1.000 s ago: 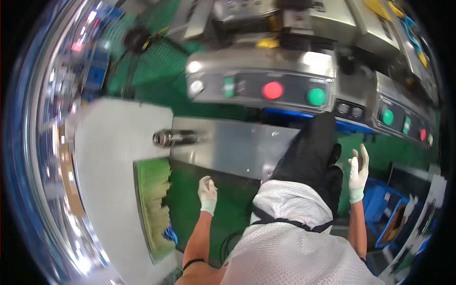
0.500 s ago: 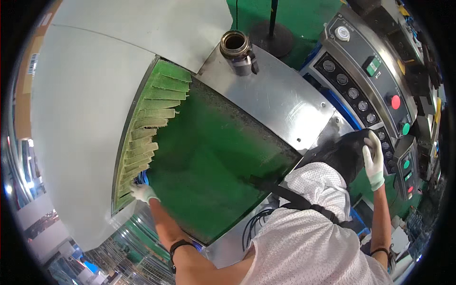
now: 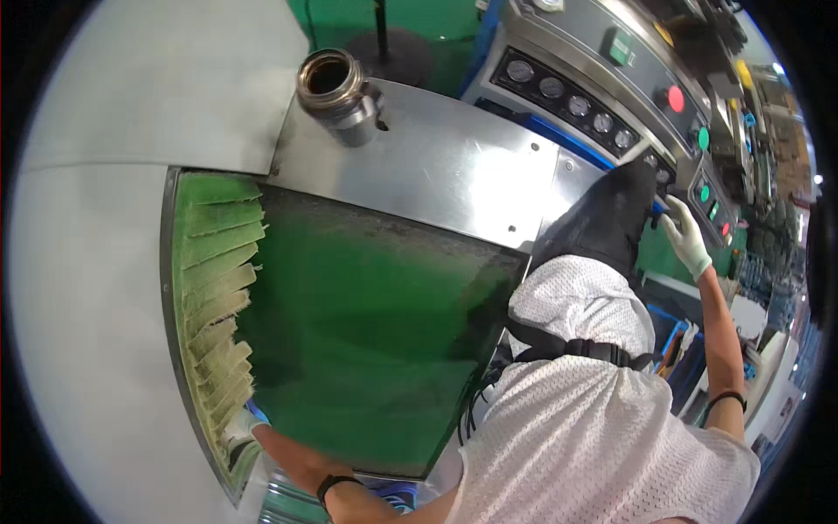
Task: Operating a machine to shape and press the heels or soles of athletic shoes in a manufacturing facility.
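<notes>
My left hand (image 3: 243, 426), in a white glove, is at the near end of a row of frayed green strips (image 3: 214, 253). Its fingers are partly hidden among the strips, and a bit of blue (image 3: 255, 409) shows beside it. I cannot see whether it holds anything. The strips hang along the edge of a flat green surface (image 3: 358, 341) with dark, stained borders. Out to the right, my right hand (image 3: 687, 237), also gloved in white, hovers near a control panel (image 3: 602, 113), its fingers apart with nothing visible in them.
A steel cylinder (image 3: 342, 100) with an open threaded top stands on a metal plate (image 3: 436, 166) beyond the green surface. Pale grey housing (image 3: 87, 288) fills the left side. Gauges and coloured buttons line the panel. A black round stand base (image 3: 393, 57) sits on the green floor.
My view has turned, so the scene sits further left. My left hand has gone deeper among the strips at their near end. My right hand stays raised beside the panel.
</notes>
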The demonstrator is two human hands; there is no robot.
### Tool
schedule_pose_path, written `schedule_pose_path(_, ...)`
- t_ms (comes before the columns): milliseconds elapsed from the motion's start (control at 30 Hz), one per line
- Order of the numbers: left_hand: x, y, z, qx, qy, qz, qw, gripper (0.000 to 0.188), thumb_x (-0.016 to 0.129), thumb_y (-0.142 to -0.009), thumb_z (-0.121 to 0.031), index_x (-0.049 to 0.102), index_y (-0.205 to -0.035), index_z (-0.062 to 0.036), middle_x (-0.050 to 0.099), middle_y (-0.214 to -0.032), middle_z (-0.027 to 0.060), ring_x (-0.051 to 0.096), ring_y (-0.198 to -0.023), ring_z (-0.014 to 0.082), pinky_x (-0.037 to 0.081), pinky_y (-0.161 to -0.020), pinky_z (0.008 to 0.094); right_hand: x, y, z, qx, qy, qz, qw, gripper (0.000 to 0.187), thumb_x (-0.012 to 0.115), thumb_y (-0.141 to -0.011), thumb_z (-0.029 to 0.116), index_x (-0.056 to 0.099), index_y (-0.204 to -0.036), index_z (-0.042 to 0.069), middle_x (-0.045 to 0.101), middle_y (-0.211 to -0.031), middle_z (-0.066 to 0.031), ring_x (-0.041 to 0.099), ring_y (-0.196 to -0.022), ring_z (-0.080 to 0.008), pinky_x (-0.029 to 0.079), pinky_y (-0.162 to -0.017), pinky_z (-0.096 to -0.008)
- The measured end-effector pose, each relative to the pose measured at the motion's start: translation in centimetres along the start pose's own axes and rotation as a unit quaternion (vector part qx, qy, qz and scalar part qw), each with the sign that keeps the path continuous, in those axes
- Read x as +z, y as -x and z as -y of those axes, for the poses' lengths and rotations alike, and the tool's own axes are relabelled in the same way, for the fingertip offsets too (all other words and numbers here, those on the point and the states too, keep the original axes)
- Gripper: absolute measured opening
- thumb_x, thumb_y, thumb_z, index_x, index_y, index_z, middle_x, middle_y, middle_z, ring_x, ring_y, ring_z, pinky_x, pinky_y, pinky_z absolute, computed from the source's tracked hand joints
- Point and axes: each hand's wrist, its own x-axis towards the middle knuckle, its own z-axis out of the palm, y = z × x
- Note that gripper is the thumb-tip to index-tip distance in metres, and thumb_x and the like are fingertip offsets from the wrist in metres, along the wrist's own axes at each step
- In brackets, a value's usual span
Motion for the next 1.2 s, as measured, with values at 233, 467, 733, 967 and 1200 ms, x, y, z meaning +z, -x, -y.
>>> schedule_pose_path(233, -6.5, -5.7, 7.5, -0.259, 0.338, 0.017, 0.905, 0.041, 0.057, -0.1, -0.038, 0.071, -0.117, -0.0039, 0.075, -0.11, 0.0189, 0.073, -0.104, 0.0388, 0.059, -0.082, 0.0529, 1.7, -1.0, -1.8, -0.053, 0.046, 0.022, 0.997, 0.051, 0.068, -0.101, 0.021, 0.053, -0.145, 0.0, 0.06, -0.141, -0.0177, 0.062, -0.128, -0.0283, 0.05, -0.105, -0.0354)
schedule_pose_path(467, -14.2, 7.7, -2.7, -0.126, 0.168, 0.09, 0.973, 0.039, 0.048, -0.103, -0.025, 0.068, -0.131, -0.0076, 0.069, -0.131, 0.0201, 0.065, -0.121, 0.0409, 0.053, -0.097, 0.0567, 1.7, 1.6, -4.2, 0.023, -0.055, -0.025, 0.998, 0.05, 0.068, -0.102, 0.019, 0.052, -0.146, 0.0, 0.064, -0.136, -0.0147, 0.064, -0.125, -0.0238, 0.051, -0.106, -0.0353)
schedule_pose_path(733, -33.4, 15.2, -9.4, -0.011, 0.486, 0.112, 0.867, 0.051, 0.054, -0.087, -0.004, 0.063, -0.137, 0.0038, 0.059, -0.134, 0.0311, 0.058, -0.123, 0.0435, 0.047, -0.105, 0.0468, 3.3, 0.4, 0.4, -0.035, -0.073, 0.017, 0.997, 0.054, 0.064, -0.102, 0.01, 0.047, -0.153, 0.002, 0.06, -0.142, -0.0118, 0.06, -0.129, -0.0211, 0.047, -0.109, -0.0342)
schedule_pose_path(967, -50.5, 20.3, -23.5, 0.225, 0.637, -0.011, 0.737, 0.038, 0.061, -0.092, -0.004, 0.061, -0.13, 0.0029, 0.057, -0.118, 0.0188, 0.061, -0.108, 0.0355, 0.048, -0.101, 0.0445, 3.5, 0.4, 10.3, -0.193, -0.216, 0.039, 0.956, 0.051, 0.07, -0.097, 0.015, 0.053, -0.142, -0.001, 0.058, -0.142, -0.0187, 0.061, -0.128, -0.0302, 0.053, -0.104, -0.0392)
schedule_pose_path(1200, -71.1, 24.0, -26.4, 0.537, 0.635, -0.041, 0.554, 0.042, 0.07, -0.079, 0.004, 0.065, -0.121, 0.0029, 0.059, -0.102, 0.008, 0.059, -0.09, 0.0168, 0.05, -0.074, 0.0274, 2.4, 2.5, 14.7, -0.373, -0.123, 0.008, 0.92, 0.072, 0.08, -0.087, 0.033, 0.05, -0.142, -0.004, 0.052, -0.145, -0.0273, 0.053, -0.133, -0.044, 0.045, -0.114, -0.0456)
